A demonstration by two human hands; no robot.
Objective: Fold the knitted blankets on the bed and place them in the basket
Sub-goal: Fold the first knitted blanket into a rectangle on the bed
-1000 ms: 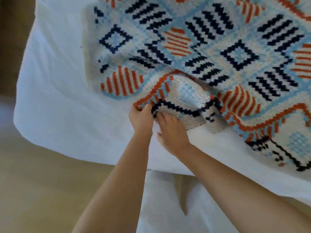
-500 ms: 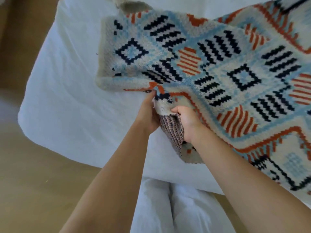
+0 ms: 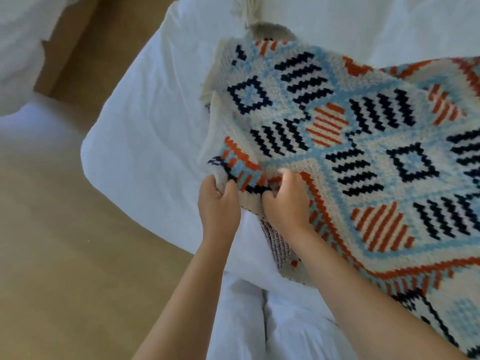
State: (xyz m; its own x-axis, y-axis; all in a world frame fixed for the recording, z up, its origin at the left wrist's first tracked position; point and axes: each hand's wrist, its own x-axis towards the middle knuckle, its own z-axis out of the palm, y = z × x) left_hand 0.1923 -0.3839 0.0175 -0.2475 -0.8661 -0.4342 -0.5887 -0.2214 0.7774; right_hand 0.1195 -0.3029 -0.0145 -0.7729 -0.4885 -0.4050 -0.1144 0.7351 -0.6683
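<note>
I see my left hand (image 3: 219,203) and right hand (image 3: 285,201) side by side, both gripping the near edge of the knitted blanket (image 3: 363,141), white bed (image 3: 145,131) beneath them, tan floor (image 3: 52,242) to their left

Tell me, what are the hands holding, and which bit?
The left hand and the right hand both grip the knitted blanket by its bunched near corner.

Person's upper limbs, seen from above. Left hand (image 3: 219,203) and right hand (image 3: 285,203) are both bare, and the fingers (image 3: 287,175) are slightly blurred. Left forearm (image 3: 187,294) and right forearm (image 3: 363,294) are uncovered along their whole visible length. White cloth (image 3: 285,333) lies between the forearms at the near edge; whether it is garment or bedding cannot be told.
</note>
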